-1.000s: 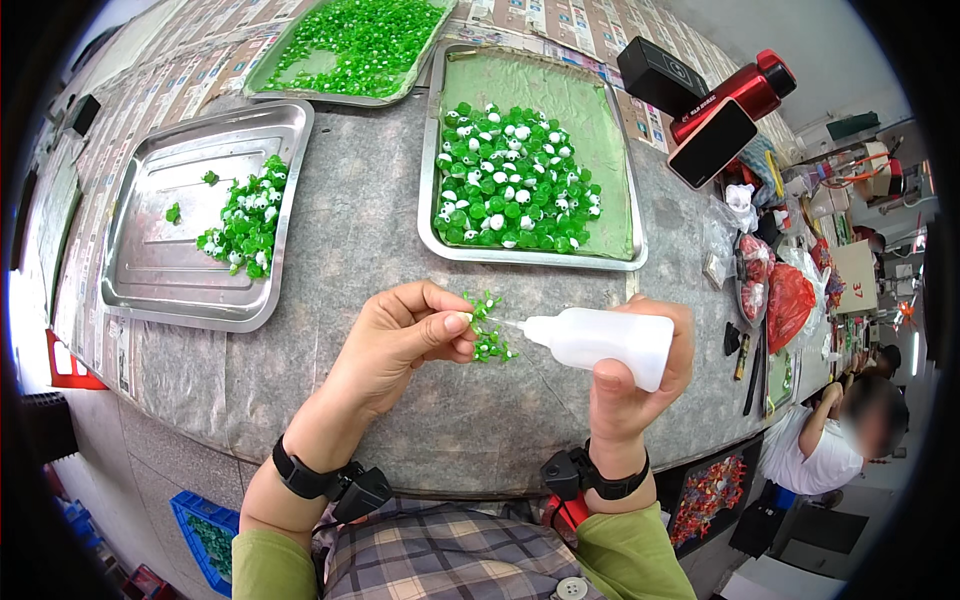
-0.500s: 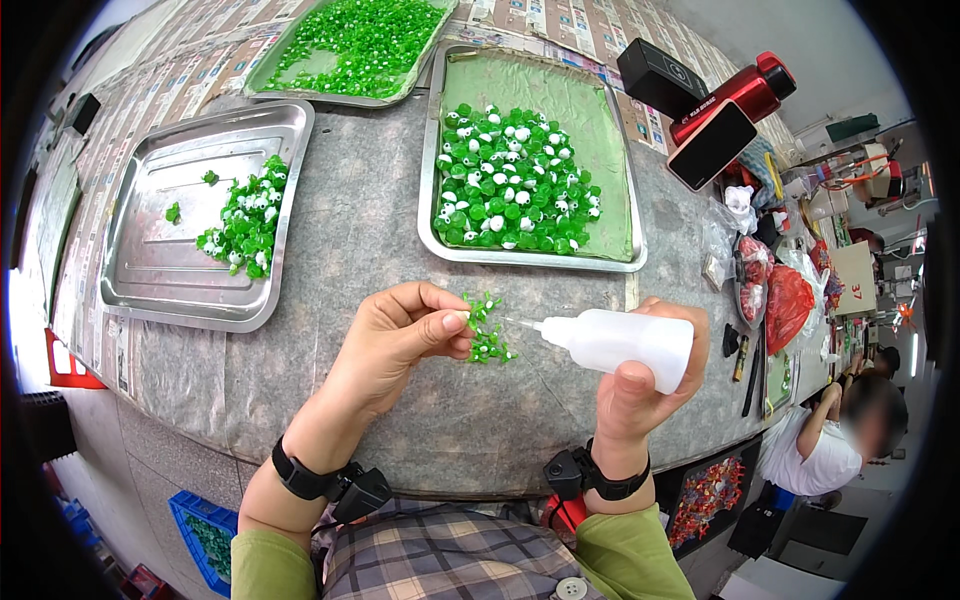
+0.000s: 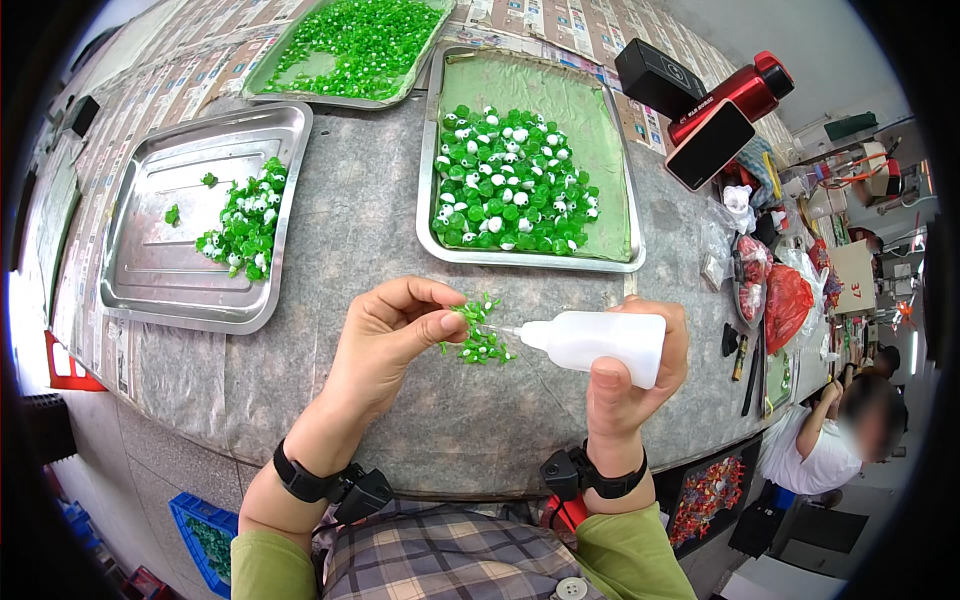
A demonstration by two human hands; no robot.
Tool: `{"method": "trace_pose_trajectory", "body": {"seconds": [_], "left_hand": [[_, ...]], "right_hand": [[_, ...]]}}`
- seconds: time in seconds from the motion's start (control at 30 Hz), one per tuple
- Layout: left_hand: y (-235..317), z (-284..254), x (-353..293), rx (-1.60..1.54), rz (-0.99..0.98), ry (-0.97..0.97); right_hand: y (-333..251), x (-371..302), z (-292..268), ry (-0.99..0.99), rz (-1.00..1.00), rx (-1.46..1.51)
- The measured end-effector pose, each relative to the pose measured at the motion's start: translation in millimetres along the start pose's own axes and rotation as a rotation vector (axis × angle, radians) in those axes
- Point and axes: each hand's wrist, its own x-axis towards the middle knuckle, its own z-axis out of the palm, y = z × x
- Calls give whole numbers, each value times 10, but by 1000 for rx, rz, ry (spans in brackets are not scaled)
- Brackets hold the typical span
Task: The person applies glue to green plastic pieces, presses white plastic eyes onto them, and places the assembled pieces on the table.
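Between both hands, the left hand [image 3: 395, 335] pinches green beads [image 3: 478, 335] (right hand [image 3: 625, 385] grips white squeeze bottle [image 3: 595, 343]).

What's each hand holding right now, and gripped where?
Left hand pinches a small green plastic bead between thumb and fingertips. Right hand wraps the body of a white plastic squeeze bottle, its nozzle pointing at the bead.

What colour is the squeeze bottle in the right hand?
White, seen in the head view: squeeze bottle in the right hand.

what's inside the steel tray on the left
The left steel tray holds a cluster of green and white beads along its right side, plus two stray green pieces. Whatever lies beneath the cluster is covered.
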Motion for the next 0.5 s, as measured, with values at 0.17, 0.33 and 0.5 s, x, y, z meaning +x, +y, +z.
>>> {"method": "trace_pose_trajectory", "body": {"seconds": [0.17, 0.33, 0.5], "left_hand": [[-6, -4, 2, -1, -6, 6], [6, 18, -7, -16, -2, 20], [17, 19, -24, -17, 2, 61]], "right_hand": [[0, 46, -61, 185, -40, -5], [129, 307, -499, 171, 273, 83], [714, 246, -1085, 103, 501, -62]]}}
